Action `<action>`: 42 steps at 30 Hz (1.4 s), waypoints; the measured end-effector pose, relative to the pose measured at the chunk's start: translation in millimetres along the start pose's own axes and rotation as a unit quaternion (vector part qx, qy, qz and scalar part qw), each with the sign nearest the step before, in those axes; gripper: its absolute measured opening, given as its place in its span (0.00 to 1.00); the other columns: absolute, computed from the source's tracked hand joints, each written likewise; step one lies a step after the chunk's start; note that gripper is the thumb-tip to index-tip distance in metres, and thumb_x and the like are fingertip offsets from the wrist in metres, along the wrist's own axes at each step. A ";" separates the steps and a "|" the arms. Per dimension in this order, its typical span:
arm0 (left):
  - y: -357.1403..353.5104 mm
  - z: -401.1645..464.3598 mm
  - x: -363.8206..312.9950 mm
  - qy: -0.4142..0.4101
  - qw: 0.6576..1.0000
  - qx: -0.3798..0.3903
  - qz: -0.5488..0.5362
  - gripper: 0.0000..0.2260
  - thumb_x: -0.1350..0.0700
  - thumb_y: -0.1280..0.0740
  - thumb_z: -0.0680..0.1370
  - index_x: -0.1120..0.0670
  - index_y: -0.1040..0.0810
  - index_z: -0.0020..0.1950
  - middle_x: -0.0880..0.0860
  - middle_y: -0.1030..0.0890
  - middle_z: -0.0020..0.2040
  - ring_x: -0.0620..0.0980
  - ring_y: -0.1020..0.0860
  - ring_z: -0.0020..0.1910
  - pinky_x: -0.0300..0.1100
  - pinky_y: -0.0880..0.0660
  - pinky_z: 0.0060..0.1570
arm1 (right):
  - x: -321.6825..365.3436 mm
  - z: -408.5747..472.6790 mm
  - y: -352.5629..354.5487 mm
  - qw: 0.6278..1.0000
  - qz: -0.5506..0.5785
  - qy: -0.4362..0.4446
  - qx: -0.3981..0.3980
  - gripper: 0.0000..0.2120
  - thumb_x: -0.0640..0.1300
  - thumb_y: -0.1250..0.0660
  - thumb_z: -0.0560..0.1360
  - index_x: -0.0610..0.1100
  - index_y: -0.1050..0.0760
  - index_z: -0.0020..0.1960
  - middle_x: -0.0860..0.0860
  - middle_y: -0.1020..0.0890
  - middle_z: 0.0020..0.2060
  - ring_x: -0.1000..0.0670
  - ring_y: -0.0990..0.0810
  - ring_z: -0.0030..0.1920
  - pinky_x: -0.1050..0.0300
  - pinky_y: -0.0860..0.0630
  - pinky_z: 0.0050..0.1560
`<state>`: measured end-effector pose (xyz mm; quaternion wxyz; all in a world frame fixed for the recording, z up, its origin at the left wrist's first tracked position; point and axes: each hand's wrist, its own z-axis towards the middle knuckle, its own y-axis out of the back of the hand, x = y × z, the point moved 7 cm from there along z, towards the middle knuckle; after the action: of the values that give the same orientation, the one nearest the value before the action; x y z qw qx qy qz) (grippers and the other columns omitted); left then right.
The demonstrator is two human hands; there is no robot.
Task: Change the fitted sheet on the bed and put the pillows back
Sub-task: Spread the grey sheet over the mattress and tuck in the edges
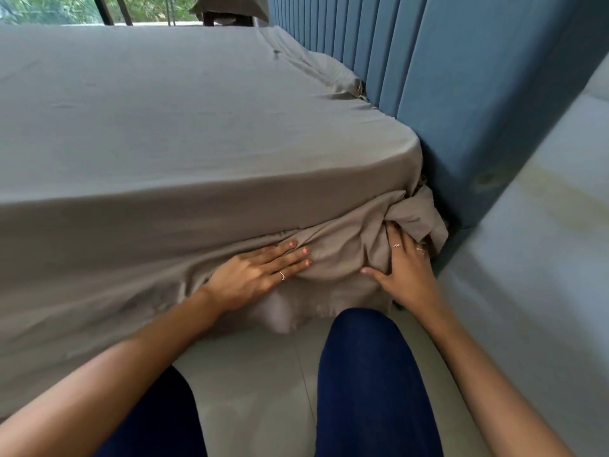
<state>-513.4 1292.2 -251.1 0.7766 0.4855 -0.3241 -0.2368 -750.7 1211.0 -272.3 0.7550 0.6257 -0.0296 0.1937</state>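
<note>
At the bed's near corner by the blue padded headboard (461, 94), the grey-brown cotton fitted sheet (197, 127) already covers the mattress top. The left hand (257, 275) presses flat; the right hand (408, 268) pushes bunched slack under. No pillows visible yet.

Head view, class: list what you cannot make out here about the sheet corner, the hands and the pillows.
- Right hand fingertips: buried in the bunched sheet corner, so its grip cannot be told.
- Mattress underside: covered by the hanging sheet and the left hand.
- Pillows: only a sheet-coloured lump shows by the headboard.
- Window: cut off by the top edge.
</note>
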 end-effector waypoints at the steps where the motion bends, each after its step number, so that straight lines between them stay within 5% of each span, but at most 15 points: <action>1: 2.0 1.9 1.3 0.003 1.000 0.002 -0.011 0.23 0.64 0.46 0.79 0.54 0.34 0.75 0.54 0.30 0.72 0.54 0.29 0.69 0.47 0.23 0.59 | -0.9 1.1 3.4 1.000 -0.005 -0.001 -0.023 0.38 0.54 0.27 0.70 0.42 0.37 0.73 0.40 0.31 0.69 0.37 0.33 0.68 0.40 0.34 0.66; 5: 27.4 15.8 13.2 0.019 0.999 -0.013 -0.036 0.22 0.64 0.45 0.76 0.55 0.35 0.70 0.57 0.21 0.63 0.56 0.18 0.54 0.46 0.19 0.32 | 5.2 4.7 33.2 0.993 -0.007 0.038 -0.112 0.13 0.39 0.30 0.72 0.42 0.23 0.55 0.42 0.19 0.50 0.36 0.21 0.48 0.46 0.23 0.43; 8: 54.9 22.0 22.5 0.030 0.998 -0.050 -0.004 0.21 0.66 0.38 0.76 0.57 0.33 0.69 0.59 0.20 0.61 0.57 0.17 0.50 0.45 0.22 0.28 | 9.0 6.2 63.5 0.983 0.043 0.048 -0.171 0.05 0.41 0.36 0.77 0.43 0.22 0.50 0.45 0.17 0.46 0.42 0.20 0.47 0.53 0.24 0.40; 13: 63.2 29.3 19.8 -0.002 0.990 -0.092 0.111 0.14 0.67 0.40 0.78 0.58 0.28 0.64 0.60 0.22 0.61 0.58 0.22 0.50 0.50 0.29 0.44 | 22.4 14.3 100.5 0.934 0.158 0.067 -0.312 0.03 0.35 0.35 0.77 0.41 0.28 0.49 0.48 0.28 0.44 0.51 0.29 0.44 0.54 0.28 0.48; 16: 45.8 27.4 1.4 -0.028 0.987 -0.064 0.142 0.17 0.64 0.43 0.77 0.56 0.23 0.63 0.56 0.23 0.65 0.57 0.28 0.59 0.49 0.33 0.54 | 32.1 22.1 87.8 0.947 0.168 0.073 -0.264 0.07 0.34 0.41 0.79 0.39 0.26 0.54 0.46 0.30 0.49 0.58 0.30 0.47 0.64 0.32 0.50; 18: 35.3 24.4 -13.5 -0.015 0.992 -0.038 0.119 0.18 0.58 0.44 0.79 0.54 0.23 0.67 0.54 0.26 0.69 0.56 0.27 0.65 0.48 0.33 0.61 | 34.9 25.6 74.9 0.961 0.138 0.076 -0.226 0.10 0.32 0.43 0.78 0.34 0.26 0.56 0.40 0.29 0.53 0.48 0.27 0.50 0.57 0.30 0.51; 22: 0.1 4.7 -12.4 0.058 0.992 0.057 0.101 0.30 0.44 0.35 0.78 0.49 0.41 0.78 0.53 0.43 0.78 0.55 0.41 0.76 0.51 0.40 0.73 | 33.9 21.3 54.7 0.970 0.118 0.078 -0.199 0.13 0.38 0.39 0.79 0.34 0.28 0.61 0.39 0.31 0.62 0.41 0.29 0.61 0.58 0.35 0.64; 24: -5.3 -1.7 -3.8 0.063 0.992 0.069 0.090 0.37 0.53 0.29 0.74 0.49 0.43 0.78 0.53 0.44 0.79 0.54 0.41 0.76 0.49 0.39 0.73 | 34.6 14.5 42.9 0.977 0.096 0.077 -0.173 0.21 0.47 0.36 0.78 0.33 0.29 0.64 0.38 0.33 0.66 0.40 0.32 0.65 0.56 0.35 0.66; 27: -0.4 -0.9 -0.5 0.031 0.998 0.038 0.039 0.31 0.64 0.34 0.75 0.52 0.38 0.77 0.54 0.38 0.76 0.53 0.36 0.74 0.47 0.29 0.66 | 31.1 9.1 27.8 0.986 0.053 0.081 -0.134 0.29 0.53 0.30 0.74 0.34 0.30 0.65 0.37 0.33 0.68 0.37 0.30 0.65 0.46 0.26 0.60; 31: 8.8 0.8 5.9 0.006 1.000 0.029 0.009 0.25 0.66 0.42 0.78 0.56 0.38 0.75 0.55 0.32 0.73 0.53 0.28 0.69 0.46 0.21 0.54 | 33.7 4.3 21.0 0.979 0.000 0.138 -0.151 0.24 0.53 0.38 0.76 0.42 0.32 0.67 0.36 0.32 0.66 0.34 0.25 0.60 0.40 0.24 0.57; 34: 26.8 -2.4 17.3 0.032 0.999 -0.006 0.012 0.26 0.68 0.36 0.75 0.58 0.33 0.74 0.57 0.27 0.70 0.54 0.24 0.64 0.46 0.23 0.58 | 34.5 4.6 13.0 0.979 -0.045 0.145 -0.136 0.22 0.53 0.45 0.77 0.46 0.33 0.68 0.37 0.31 0.65 0.35 0.27 0.60 0.38 0.25 0.57; 38: 31.7 -7.0 17.2 0.051 0.998 -0.016 0.046 0.24 0.66 0.46 0.75 0.60 0.31 0.72 0.58 0.25 0.67 0.56 0.22 0.61 0.47 0.24 0.58 | 38.2 4.1 10.3 0.979 -0.082 0.116 -0.150 0.20 0.50 0.43 0.77 0.41 0.28 0.64 0.39 0.28 0.62 0.36 0.27 0.60 0.39 0.28 0.57; 42: 16.6 -6.4 16.5 0.126 0.991 -0.025 0.039 0.24 0.64 0.45 0.76 0.60 0.35 0.73 0.59 0.25 0.66 0.57 0.23 0.61 0.51 0.23 0.58 | 45.5 -1.8 12.5 0.971 -0.101 0.103 -0.193 0.17 0.49 0.42 0.77 0.41 0.26 0.62 0.41 0.26 0.61 0.38 0.27 0.61 0.41 0.32 0.61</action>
<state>-496.7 1291.7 -233.6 0.8321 0.4786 -0.2360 -0.1511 -713.2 1226.1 -248.0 0.8760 0.4451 0.0747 0.1702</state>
